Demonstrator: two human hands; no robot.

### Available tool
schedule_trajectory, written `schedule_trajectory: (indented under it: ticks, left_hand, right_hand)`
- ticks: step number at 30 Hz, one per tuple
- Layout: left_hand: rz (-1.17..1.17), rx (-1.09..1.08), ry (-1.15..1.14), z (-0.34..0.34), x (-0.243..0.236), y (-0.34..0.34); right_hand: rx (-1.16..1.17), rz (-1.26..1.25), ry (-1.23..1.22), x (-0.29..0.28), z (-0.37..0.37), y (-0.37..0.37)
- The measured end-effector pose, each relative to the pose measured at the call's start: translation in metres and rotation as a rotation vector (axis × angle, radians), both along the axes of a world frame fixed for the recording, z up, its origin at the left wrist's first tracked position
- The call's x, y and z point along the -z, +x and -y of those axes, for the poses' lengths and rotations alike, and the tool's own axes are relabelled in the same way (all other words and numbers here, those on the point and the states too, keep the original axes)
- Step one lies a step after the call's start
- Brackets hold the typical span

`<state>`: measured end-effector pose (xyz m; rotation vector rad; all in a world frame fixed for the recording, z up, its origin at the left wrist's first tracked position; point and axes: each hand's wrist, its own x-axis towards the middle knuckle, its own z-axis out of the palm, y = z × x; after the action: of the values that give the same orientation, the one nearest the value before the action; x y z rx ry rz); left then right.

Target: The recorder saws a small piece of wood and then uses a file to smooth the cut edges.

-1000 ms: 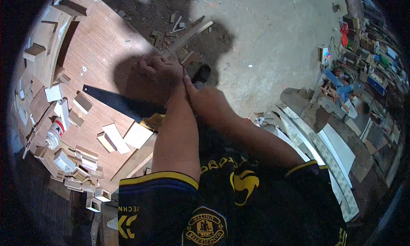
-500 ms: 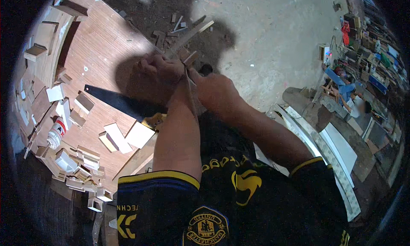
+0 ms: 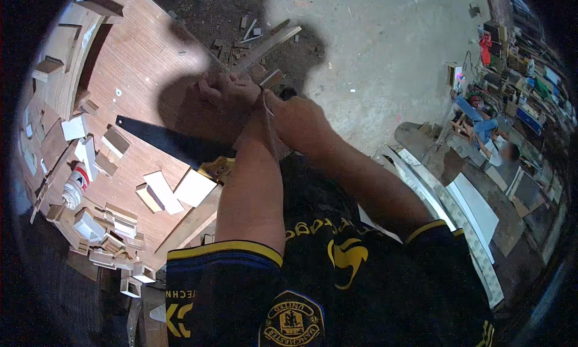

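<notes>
My left hand point(image 3: 232, 100) is closed at the workbench edge, its fingers curled around a long pale wooden strip point(image 3: 271, 47). That strip juts past the bench over the floor. Close beside it, my right hand point(image 3: 299, 121) is closed on a thin flat strip point(image 3: 272, 133) seen nearly edge-on. Between the hands a short light-brown wooden end point(image 3: 272, 79) pokes out; whether it belongs to the thin strip I cannot tell. Under my left forearm lies a handsaw point(image 3: 162, 142) with a dark blade and a yellowish handle, partly hidden by the arm.
Cut wood blocks point(image 3: 195, 187) and several small box-like pieces point(image 3: 123, 220) lie on the bench point(image 3: 144, 58). A white-and-red bottle point(image 3: 75, 184) stands among them. Offcuts point(image 3: 250, 31) litter the floor beyond. White boards point(image 3: 472, 208) lie at right, near a seated person point(image 3: 504, 153).
Both hands keep their hold and have shifted only slightly. The short wooden end between them sits a little farther right. The view has moved a touch.
</notes>
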<state>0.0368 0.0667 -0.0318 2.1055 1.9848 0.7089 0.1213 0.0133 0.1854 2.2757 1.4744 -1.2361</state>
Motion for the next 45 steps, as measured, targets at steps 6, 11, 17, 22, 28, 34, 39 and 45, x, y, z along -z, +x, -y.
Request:
schedule_trajectory:
  ticks: [6,11,17,22,28,34,39,45]
  left_hand:
    - [0.244,-0.098,0.03,-0.006,-0.057,0.026]
    - [0.086,0.04,0.039,-0.009,-0.077,0.021]
    - [0.116,-0.035,0.183,-0.009,-0.037,0.019]
    - [0.163,0.05,0.034,-0.009,-0.065,0.028]
    - [0.182,0.002,0.256,-0.014,-0.01,0.015]
    - [0.159,0.027,0.188,-0.013,-0.047,0.033]
    - [0.283,0.021,0.045,-0.008,-0.044,0.024]
    - [0.258,0.071,0.189,-0.016,-0.04,0.025]
  right_hand:
    - [0.03,0.015,0.035,0.004,0.004,0.01]
    - [0.011,-0.035,-0.083,-0.022,0.0,0.016]
    - [-0.038,-0.001,-0.026,-0.002,0.006,0.012]
    - [0.054,0.049,0.031,0.011,0.015,0.006]
    - [0.034,0.014,-0.009,-0.001,0.007,0.008]
    - [0.145,0.005,0.016,0.029,0.017,0.01]
    - [0.18,-0.039,0.054,0.033,0.029,0.004]
    - [0.443,-0.116,0.249,0.053,0.053,-0.005]
